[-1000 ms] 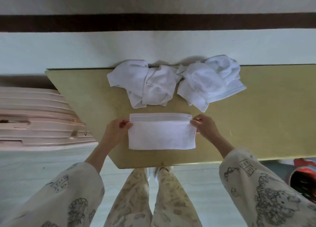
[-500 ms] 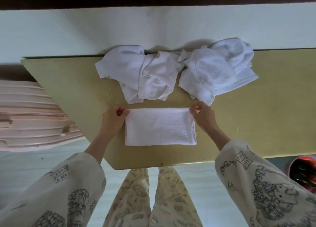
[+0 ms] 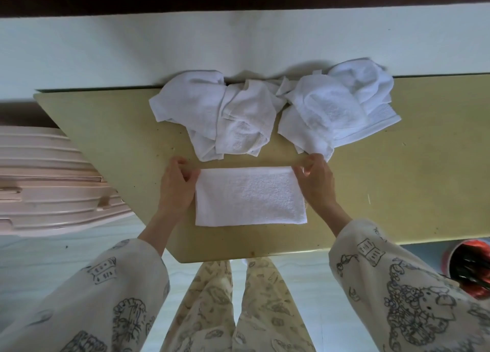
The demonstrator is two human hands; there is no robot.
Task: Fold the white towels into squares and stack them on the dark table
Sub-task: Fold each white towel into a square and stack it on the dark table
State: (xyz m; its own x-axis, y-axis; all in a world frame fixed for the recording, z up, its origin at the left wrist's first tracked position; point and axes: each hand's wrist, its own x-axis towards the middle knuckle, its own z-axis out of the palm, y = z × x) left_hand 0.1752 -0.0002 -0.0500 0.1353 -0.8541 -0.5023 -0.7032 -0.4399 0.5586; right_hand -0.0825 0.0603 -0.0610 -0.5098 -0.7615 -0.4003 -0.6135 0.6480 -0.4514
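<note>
A white terry-cloth towel folded into a flat rectangle lies near the front edge of the olive-tan table with a smooth matte top; its loops look nubby and soft; my left hand pinches its far left corner between thumb and curled fingers; my right hand pinches the far right corner the same way. Behind it, against the far edge, sit two rumpled heaps of white towels: the left heap, creased and bunched, and the right heap, with a ribbed hem showing. A pale pink ridged plastic case stands to my left; a round red container at right holds dark contents I cannot identify.
</note>
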